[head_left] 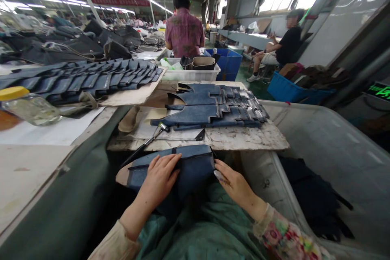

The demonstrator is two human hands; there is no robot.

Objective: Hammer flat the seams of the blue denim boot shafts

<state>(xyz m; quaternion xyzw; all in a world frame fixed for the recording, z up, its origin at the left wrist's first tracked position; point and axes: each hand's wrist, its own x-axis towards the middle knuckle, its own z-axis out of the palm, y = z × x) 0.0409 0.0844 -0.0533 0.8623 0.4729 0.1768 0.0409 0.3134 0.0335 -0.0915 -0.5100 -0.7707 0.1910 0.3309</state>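
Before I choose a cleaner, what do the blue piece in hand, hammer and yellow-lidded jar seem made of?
Blue piece: probably leather or imitation, satin finish, from its soft sheen.
Hammer: seemingly metal-headed, shiny, by its glint.
Jar: glossy glass or clear plastic, being see-through.

the red banner (122,2) and green display (379,89) show unreadable characters.

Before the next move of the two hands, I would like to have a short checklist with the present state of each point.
1. Left hand on the blue, tapered workpiece with beige tip: ok, resting on top.
2. Right hand at its right end: ok.
3. Black-handled hammer with metal head fully on the stained, whitish worktop: not ok, handle overhangs the front edge.
4. Yellow round lid on the clear jar: ok.
5. Workpiece's underside: cannot tell, hidden.
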